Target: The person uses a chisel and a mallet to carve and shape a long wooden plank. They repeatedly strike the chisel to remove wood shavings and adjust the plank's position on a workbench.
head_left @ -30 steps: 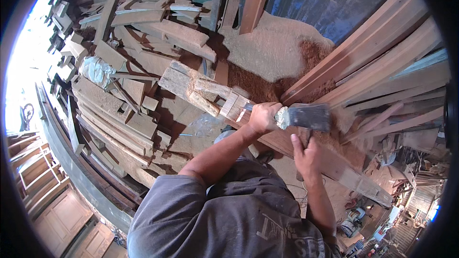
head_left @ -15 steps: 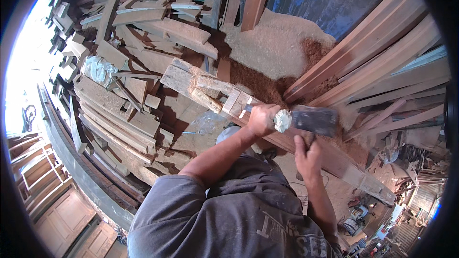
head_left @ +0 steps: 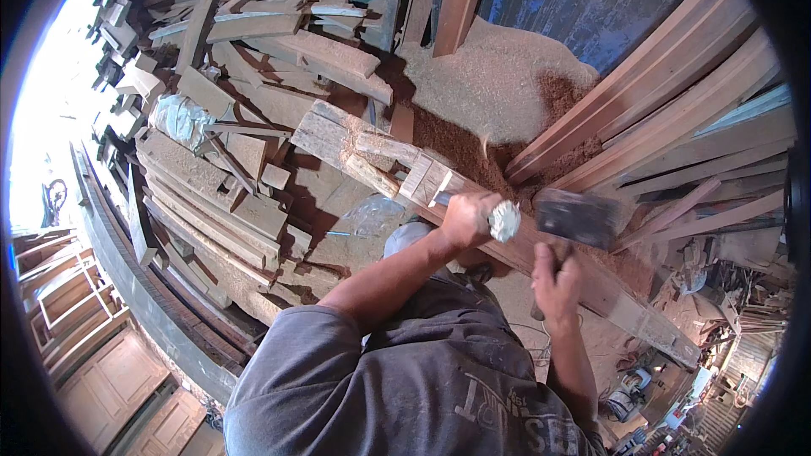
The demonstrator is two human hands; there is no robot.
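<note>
The wooden workpiece [head_left: 422, 179] lies lengthwise on a narrow plank worktop [head_left: 317, 128], short of its left end, with two pale wood strips [head_left: 384, 149] just beside it. The right hand [head_left: 556, 283] has its fingers wrapped round a mallet [head_left: 579, 218], whose dark, blurred head appears past the worktop's far edge, apart from the chisel [head_left: 504, 221]. The left hand's [head_left: 467, 219] fingers curl tightly round that chisel above the workpiece.

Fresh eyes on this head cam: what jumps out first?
Probably the dark, blurred mallet in the right grip, right of centre, near the pale, ragged-ended chisel in the left grip. Next, the jumbled wood pile on the left, and the pale sawdust heap at upper centre.
</note>
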